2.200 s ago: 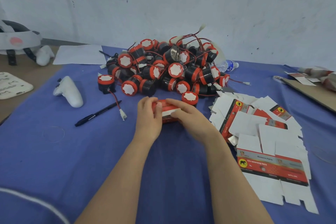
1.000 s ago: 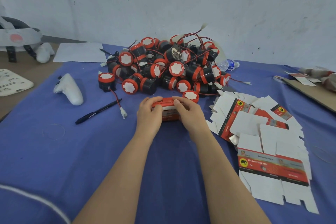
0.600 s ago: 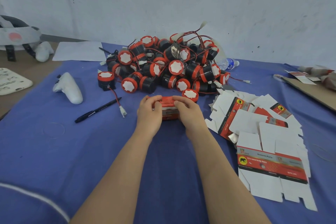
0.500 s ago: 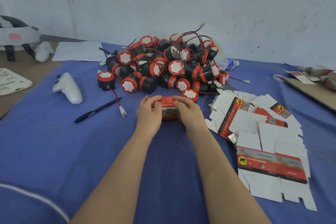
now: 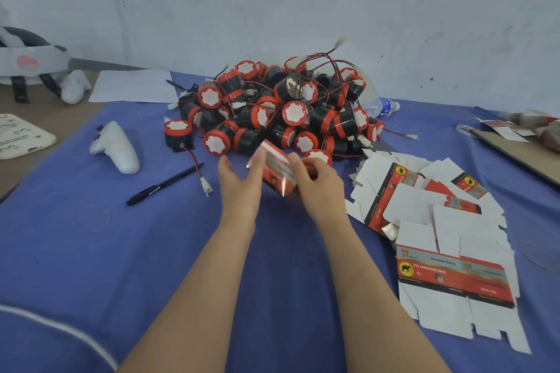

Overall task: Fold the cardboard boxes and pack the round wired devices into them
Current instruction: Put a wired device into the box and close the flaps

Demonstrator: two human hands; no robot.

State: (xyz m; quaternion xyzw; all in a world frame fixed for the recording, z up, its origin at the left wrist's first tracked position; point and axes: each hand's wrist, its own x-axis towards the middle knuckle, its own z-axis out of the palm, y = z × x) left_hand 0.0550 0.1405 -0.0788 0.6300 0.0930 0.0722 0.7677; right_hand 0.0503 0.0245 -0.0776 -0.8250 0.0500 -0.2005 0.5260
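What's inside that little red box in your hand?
Nothing inside can be seen. Only the printed outside of the red box shows, tilted, gripped by the right hand; the left hand is open beside it. Whether a device is inside is hidden.

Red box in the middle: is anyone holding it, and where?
The right hand grips the red box by its right end, tilted; the left hand is open at its left side, contact unclear through blur.

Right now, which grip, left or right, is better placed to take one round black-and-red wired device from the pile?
Left, probably. The left grip is open and empty, near the pile of round black-and-red wired devices. The right grip holds the tilted red cardboard box.
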